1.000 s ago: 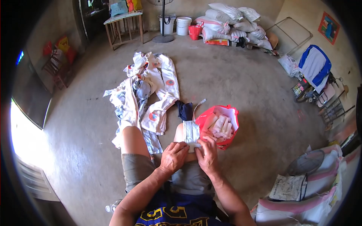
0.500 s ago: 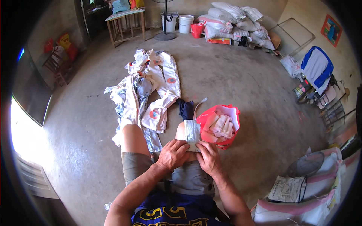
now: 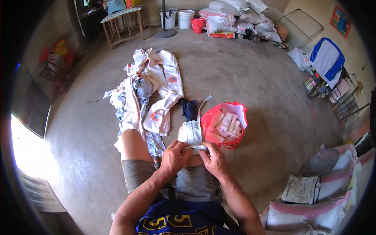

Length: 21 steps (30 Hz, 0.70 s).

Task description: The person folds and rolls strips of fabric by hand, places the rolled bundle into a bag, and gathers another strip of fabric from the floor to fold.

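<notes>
A pale strip of cloth (image 3: 190,132) lies over my right knee, its near end rolled or folded into a narrow band. My left hand (image 3: 172,158) grips the left end of that band with bent fingers. At the band's right end, my right hand (image 3: 213,159) pinches it between thumb and fingers. A thin tail of cloth stretches from the strip toward the floor beside the red bag (image 3: 212,118). Inside the bag are several pale rolled cloth pieces (image 3: 228,124). My fingers partly hide the band.
White printed fabric (image 3: 162,88) lies heaped on the floor ahead, with a dark cloth (image 3: 189,109) beside it. Full sacks (image 3: 309,211) stand at the near right. Stacked sacks (image 3: 223,17), buckets (image 3: 185,19) and a wooden table (image 3: 121,16) line the back.
The camera view has shifted slightly. The strip on my knee now shows wider and slanted, with its rolled edge more visible between my hands. Both hands keep hold of it.
</notes>
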Motion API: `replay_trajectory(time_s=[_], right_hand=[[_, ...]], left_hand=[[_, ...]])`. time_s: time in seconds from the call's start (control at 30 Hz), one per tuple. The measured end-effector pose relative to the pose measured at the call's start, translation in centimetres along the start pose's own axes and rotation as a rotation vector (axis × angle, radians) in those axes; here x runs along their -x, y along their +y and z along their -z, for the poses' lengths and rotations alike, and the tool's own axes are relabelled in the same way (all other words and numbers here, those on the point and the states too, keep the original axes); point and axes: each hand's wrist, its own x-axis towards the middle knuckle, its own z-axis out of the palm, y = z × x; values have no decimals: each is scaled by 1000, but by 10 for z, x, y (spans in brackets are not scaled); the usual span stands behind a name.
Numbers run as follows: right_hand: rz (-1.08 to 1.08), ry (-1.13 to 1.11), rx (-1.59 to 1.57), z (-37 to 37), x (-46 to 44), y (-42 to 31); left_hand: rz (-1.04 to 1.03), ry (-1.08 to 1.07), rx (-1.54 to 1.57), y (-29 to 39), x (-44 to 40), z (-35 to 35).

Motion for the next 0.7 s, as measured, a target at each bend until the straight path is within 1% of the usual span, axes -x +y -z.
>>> replay_trajectory(time_s=[0.1,0.2,0.23,0.33,0.43,0.5,0.7], right_hand=[[-76,61,-34,-9,3,6],[-88,117,-46,-18,6,13],[-87,128,-63,-20,7,14],[-67,143,-78,-21,6,17],[-62,138,-50,-20,5,14],[21,119,1,-17,2,9],[151,-79,133,6,1,-6]], left_hand=[[46,69,12,2,0,-5],[-319,205,-160,-11,-1,-11],[-363,186,-226,-10,0,-11],[-412,169,-297,-9,3,-11],[-455,122,-298,-13,4,-8],[-457,79,-310,-14,5,-3],[-449,56,-291,-15,5,2]])
